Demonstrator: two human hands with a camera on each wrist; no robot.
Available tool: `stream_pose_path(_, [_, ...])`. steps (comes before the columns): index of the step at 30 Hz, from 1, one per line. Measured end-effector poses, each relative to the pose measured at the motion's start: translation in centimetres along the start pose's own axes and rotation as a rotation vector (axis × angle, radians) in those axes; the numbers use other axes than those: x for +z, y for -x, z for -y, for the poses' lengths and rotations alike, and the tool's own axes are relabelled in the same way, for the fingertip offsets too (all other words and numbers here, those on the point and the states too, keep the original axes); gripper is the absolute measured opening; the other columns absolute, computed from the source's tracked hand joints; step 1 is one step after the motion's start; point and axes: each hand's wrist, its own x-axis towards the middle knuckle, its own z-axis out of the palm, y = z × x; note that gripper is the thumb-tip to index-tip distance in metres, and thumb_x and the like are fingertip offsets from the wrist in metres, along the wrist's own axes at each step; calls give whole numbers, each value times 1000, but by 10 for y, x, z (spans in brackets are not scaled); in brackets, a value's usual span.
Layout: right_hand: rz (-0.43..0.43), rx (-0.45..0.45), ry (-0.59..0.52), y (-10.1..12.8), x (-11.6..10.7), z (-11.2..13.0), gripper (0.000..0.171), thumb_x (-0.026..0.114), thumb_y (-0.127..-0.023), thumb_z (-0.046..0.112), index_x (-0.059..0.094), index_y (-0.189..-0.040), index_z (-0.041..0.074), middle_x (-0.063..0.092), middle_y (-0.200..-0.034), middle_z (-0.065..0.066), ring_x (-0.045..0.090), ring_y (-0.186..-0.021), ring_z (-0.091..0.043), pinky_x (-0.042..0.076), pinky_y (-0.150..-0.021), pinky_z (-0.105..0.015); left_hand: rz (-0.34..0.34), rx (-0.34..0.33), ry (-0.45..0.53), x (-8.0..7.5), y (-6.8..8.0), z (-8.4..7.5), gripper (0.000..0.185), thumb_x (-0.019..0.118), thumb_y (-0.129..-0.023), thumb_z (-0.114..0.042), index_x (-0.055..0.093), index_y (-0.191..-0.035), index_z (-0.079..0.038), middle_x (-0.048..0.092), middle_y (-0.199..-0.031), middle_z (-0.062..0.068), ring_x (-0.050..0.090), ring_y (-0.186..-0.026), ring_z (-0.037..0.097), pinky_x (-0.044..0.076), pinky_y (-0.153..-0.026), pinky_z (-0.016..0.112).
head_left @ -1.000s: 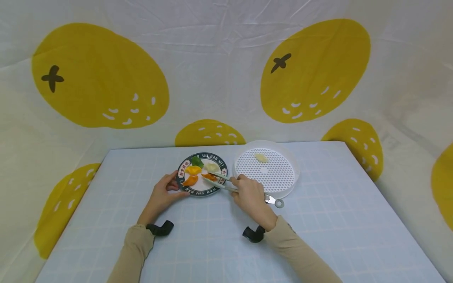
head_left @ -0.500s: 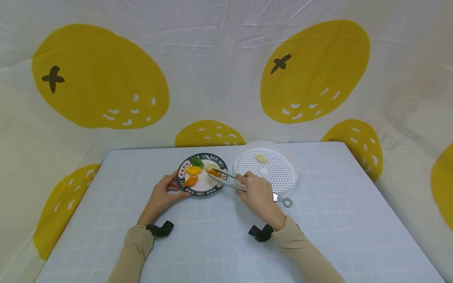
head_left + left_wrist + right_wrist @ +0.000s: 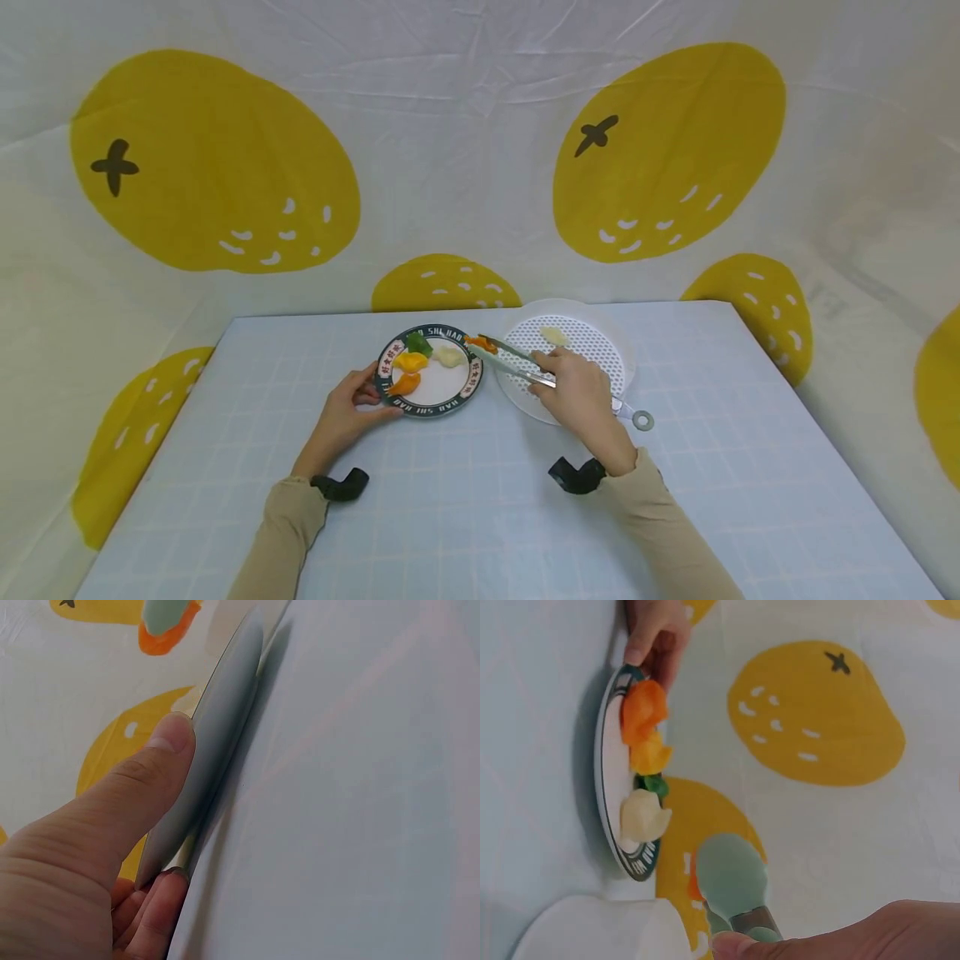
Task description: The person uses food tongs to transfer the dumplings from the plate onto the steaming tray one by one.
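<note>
My left hand held a plate, my right hand some tongs.
I pinched the plate's rim, four dumplings lying on it; near its right edge an orange dumpling hung in the tongs' tips, and the tongs I gripped slanted above the white tray, where one pale dumpling lay.

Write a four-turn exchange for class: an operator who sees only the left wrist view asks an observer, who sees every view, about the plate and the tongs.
Operator: I see the left hand holding the plate, but only its underside. What lies on top?
Observer: Four items: a green piece, a yellow piece, an orange piece and a whitish piece.
Operator: The tips of some tongs show at the top of my view. What holds them?
Observer: The right hand grips them.
</note>
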Motion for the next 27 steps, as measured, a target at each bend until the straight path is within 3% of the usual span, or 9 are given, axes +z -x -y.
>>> stream_pose_path(8, [32, 86, -11, -6, -12, -19, 50, 83, -78, 23, 70, -125, 10, 70, -110, -12, 62, -78, -30, 46, -54, -39, 0, -11, -11, 0, 0, 1, 103, 87, -72, -46, 36, -154, -12, 55, -115, 7, 57, -99, 21, 53, -91, 27])
stream_pose_path(14, [71, 155, 0, -10, -16, -38, 52, 82, -80, 23, 68, -128, 9, 70, -106, -14, 59, -74, -31, 46, -57, -41, 6, -8, -4, 0, 0, 0, 104, 87, -71, -48, 36, -154, -11, 55, -116, 7, 57, -100, 21, 53, -92, 32])
stream_pose_path(20, [117, 209, 1, -13, -16, -54, 52, 80, -81, 23, 67, -129, 8, 69, -107, -15, 59, -82, -33, 46, -63, -43, 5, 0, -2, 0, -1, 0, 103, 87, -71, -47, 36, -154, -12, 55, -116, 7, 57, -100, 21, 53, -92, 32])
stream_pose_path(27, [181, 264, 6, -18, -14, -65, 49, 78, -82, 21, 68, -127, 5, 71, -104, -14, 55, -78, -30, 44, -62, -41, 1, -7, -4, 1, -1, 1, 104, 87, -70, -49, 37, -154, -12, 55, -116, 6, 58, -99, 20, 53, -91, 31])
